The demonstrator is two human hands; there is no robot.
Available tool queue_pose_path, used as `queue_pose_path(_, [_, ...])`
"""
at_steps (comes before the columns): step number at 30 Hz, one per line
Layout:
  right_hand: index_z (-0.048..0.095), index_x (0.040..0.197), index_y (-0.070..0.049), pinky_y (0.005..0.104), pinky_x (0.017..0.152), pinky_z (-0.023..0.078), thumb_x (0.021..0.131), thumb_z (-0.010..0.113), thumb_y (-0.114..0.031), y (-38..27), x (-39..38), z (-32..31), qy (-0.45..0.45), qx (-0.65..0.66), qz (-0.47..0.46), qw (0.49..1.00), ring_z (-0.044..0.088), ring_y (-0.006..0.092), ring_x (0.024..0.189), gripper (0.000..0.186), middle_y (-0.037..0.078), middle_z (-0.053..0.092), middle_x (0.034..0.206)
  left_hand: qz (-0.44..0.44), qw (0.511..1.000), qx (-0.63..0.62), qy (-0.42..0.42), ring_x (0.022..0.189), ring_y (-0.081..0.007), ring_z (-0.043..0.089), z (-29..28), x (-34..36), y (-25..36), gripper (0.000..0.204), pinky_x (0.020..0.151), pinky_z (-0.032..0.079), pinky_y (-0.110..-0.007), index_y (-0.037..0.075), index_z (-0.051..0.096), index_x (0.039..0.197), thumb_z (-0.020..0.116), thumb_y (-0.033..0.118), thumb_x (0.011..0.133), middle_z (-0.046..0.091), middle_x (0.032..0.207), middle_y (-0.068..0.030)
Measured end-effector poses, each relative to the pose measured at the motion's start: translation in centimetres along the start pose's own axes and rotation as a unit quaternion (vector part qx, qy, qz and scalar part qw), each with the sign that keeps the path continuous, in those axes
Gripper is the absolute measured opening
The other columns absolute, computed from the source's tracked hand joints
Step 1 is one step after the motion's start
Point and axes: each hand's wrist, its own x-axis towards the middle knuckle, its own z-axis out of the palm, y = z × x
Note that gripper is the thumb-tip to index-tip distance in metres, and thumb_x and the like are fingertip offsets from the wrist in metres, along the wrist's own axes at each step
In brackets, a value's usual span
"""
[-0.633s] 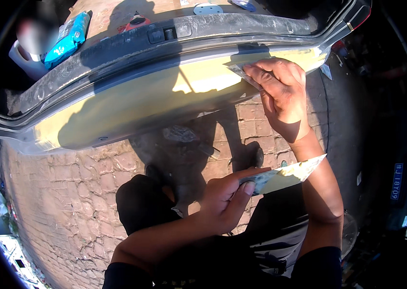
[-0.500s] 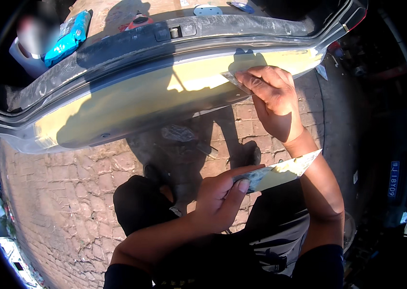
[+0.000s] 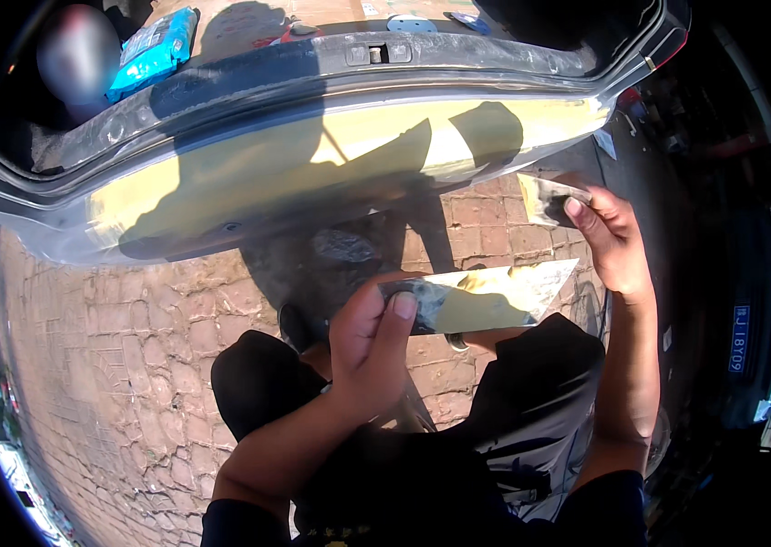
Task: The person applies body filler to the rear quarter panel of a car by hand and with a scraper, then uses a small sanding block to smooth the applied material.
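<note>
The left hand [image 3: 372, 351] pinches a putty-smeared plate [image 3: 486, 299] by its left end; the right hand [image 3: 620, 239] pinches a small spreader [image 3: 545, 201] near the yellow-coated panel [image 3: 367, 137], apparently clear of it. Coating the panel seems in hand; another pass would call for an evenly loaded edge.

Light characters run along the blue plate [image 3: 742, 338] at far right. Pale print marks the blue bag [image 3: 154, 52]. Yellow characters [image 3: 336, 531], too small to read, cross the dark shirt [image 3: 394, 488]
</note>
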Motion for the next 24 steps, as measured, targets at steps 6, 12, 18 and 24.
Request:
queue_pose_path(6, [0.076,0.123,-0.007,0.0397,0.097,0.051,0.090,0.065,0.008,3.0,7.8,4.6,0.069,-0.386,-0.295,0.871,0.067,0.0332,0.109,0.038,0.009,0.072,0.118,-0.011,0.996,0.076,-0.047,0.105,-0.0120,0.066,0.7,-0.7,0.4,0.027,0.094,0.053,-0.029,-0.007,0.062,0.130,0.047,0.009,0.113,0.073,0.117,-0.0124])
queue_pose_path(12, [0.077,0.121,-0.008,0.0411,0.098,0.049,0.084,0.067,0.011,1.0,7.0,7.0,0.038,-0.355,-0.269,0.895,0.069,0.0320,0.107,0.042,0.008,0.073,0.115,0.023,0.997,0.016,-0.070,0.096,-0.0134,0.074,0.8,-0.3,1.0,0.028,0.088,0.058,-0.029,-0.005,0.064,0.132,0.048,0.009,0.113,0.078,0.111,-0.0135])
queue_pose_path(18, [0.075,0.123,-0.006,0.0418,0.101,0.050,0.087,0.063,0.012,0.2,7.1,8.3,0.103,-0.371,-0.263,0.885,0.067,0.0352,0.111,0.042,0.012,0.072,0.119,0.007,0.989,0.084,-0.122,0.104,-0.0129,0.072,0.5,-0.7,1.7,0.031,0.093,0.057,-0.030,-0.006,0.064,0.132,0.046,0.011,0.113,0.077,0.120,-0.0146])
queue_pose_path(24, [0.077,0.123,-0.008,0.0430,0.099,0.050,0.088,0.066,0.005,-0.6,6.4,14.4,0.111,-0.423,-0.249,0.864,0.067,0.0330,0.111,0.039,0.010,0.072,0.119,0.057,0.988,0.036,-0.142,0.094,-0.0125,0.072,0.4,-0.7,1.8,0.030,0.086,0.057,-0.029,-0.004,0.061,0.135,0.047,0.011,0.113,0.077,0.114,-0.0139])
